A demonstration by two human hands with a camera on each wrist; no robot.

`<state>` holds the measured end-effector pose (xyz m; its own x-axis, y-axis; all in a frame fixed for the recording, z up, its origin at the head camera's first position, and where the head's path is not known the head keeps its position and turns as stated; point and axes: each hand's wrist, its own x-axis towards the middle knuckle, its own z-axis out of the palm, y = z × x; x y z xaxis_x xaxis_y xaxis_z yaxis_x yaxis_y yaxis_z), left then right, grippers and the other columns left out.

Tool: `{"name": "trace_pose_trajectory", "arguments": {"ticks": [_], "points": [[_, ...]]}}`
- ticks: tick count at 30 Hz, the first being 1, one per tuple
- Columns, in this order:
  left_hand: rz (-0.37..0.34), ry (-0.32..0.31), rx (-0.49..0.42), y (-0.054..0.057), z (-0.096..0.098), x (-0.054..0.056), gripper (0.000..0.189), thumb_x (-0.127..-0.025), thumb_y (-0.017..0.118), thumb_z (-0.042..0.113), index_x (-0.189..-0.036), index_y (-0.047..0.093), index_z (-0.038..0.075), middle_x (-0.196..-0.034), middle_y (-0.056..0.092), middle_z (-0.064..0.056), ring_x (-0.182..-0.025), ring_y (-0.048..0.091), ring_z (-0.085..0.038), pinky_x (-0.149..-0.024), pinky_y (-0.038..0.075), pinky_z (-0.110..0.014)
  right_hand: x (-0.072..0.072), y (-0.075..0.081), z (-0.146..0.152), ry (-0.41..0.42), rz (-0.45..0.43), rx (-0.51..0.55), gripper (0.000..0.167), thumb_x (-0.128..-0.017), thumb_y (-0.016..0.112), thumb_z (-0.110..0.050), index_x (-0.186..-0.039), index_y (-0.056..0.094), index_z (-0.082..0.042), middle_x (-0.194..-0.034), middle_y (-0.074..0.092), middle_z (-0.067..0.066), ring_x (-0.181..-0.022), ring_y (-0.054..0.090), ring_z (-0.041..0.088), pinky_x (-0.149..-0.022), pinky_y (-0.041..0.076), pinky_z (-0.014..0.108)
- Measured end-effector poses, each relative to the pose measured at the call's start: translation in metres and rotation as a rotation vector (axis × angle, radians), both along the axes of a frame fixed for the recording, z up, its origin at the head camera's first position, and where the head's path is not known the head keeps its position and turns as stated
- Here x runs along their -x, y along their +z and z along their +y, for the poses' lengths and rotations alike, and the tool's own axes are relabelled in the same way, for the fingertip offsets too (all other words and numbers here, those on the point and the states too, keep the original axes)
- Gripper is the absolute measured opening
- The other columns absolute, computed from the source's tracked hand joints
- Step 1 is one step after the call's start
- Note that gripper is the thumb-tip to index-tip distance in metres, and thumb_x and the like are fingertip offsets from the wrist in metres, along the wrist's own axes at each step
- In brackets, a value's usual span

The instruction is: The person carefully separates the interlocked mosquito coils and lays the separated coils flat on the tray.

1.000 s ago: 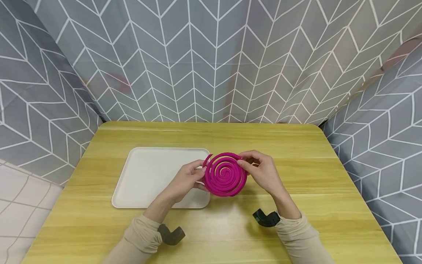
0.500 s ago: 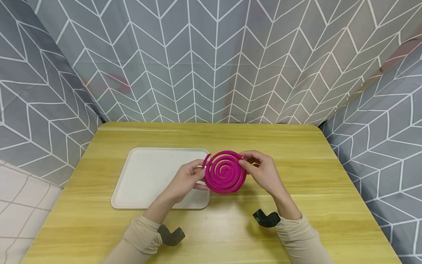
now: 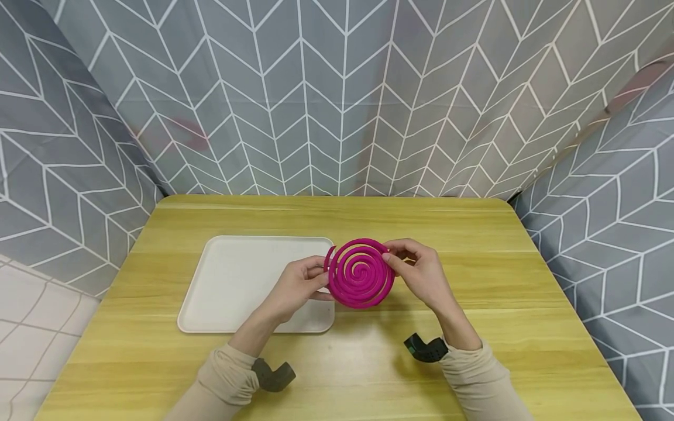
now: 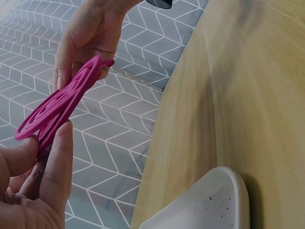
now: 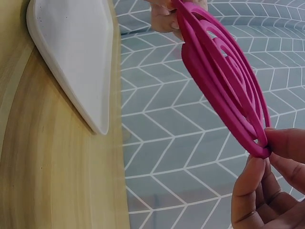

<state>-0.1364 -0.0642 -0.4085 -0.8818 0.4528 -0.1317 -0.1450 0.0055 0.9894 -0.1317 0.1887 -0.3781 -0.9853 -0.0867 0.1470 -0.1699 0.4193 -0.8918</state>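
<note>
A magenta mosquito coil (image 3: 361, 272) is held up above the table, its spiral face turned toward me. My left hand (image 3: 300, 286) pinches its left edge, near a loose curved end that sticks out at the upper left. At the upper right edge, my right hand (image 3: 421, 272) pinches it between thumb and fingers. Seen from the side in the left wrist view, the coil (image 4: 66, 98) shows layers slightly spread apart. Gaps between its rings also show on the coil (image 5: 212, 78) in the right wrist view. The fingertips behind it are partly hidden.
A white rectangular tray (image 3: 247, 286) lies on the wooden table (image 3: 474, 245), left of the coil and partly beneath my left hand. Small dark specks mark the tray (image 4: 219, 205) near one corner. Grey patterned curtains (image 3: 326, 117) hang behind and at both sides.
The coil has risen slightly and tilted a little in my grasp. Both hands keep their hold with hardly any movement.
</note>
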Motion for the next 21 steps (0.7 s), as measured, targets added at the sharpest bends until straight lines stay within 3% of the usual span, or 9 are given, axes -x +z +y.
{"name": "trace_pose_trajectory", "arguments": {"ticks": [8, 17, 21], "points": [[-0.028, 0.011, -0.033, -0.0006, -0.0008, 0.0, 0.028, -0.098, 0.051, -0.002, -0.125, 0.055, -0.007, -0.109, 0.069, -0.02, -0.09, 0.072, -0.015, -0.078, 0.064, -0.041, 0.0003, 0.0003, 0.0004, -0.003, -0.013, 0.01, 0.017, -0.092, 0.068, -0.016, -0.106, 0.071, -0.007, -0.089, 0.065, 0.01, -0.076, 0.062, 0.01, -0.062, 0.06, 0.024], [-0.043, 0.013, -0.02, -0.0022, -0.0005, 0.0005, 0.032, -0.102, 0.047, 0.005, -0.132, 0.052, -0.001, -0.103, 0.072, -0.015, -0.086, 0.071, -0.016, -0.083, 0.059, -0.056, -0.0004, 0.0013, -0.001, -0.003, -0.018, 0.008, 0.016, -0.092, 0.068, -0.014, -0.106, 0.07, -0.006, -0.089, 0.065, 0.01, -0.077, 0.062, 0.01, -0.062, 0.059, 0.022], [-0.048, 0.035, -0.016, -0.0019, 0.0001, 0.0011, 0.029, -0.102, 0.045, 0.007, -0.129, 0.053, -0.002, -0.098, 0.073, -0.01, -0.084, 0.071, -0.015, -0.079, 0.061, -0.053, -0.0007, 0.0018, -0.0015, 0.001, -0.013, 0.015, 0.016, -0.092, 0.068, -0.014, -0.106, 0.07, -0.006, -0.09, 0.065, 0.01, -0.077, 0.062, 0.01, -0.062, 0.059, 0.022]]}}
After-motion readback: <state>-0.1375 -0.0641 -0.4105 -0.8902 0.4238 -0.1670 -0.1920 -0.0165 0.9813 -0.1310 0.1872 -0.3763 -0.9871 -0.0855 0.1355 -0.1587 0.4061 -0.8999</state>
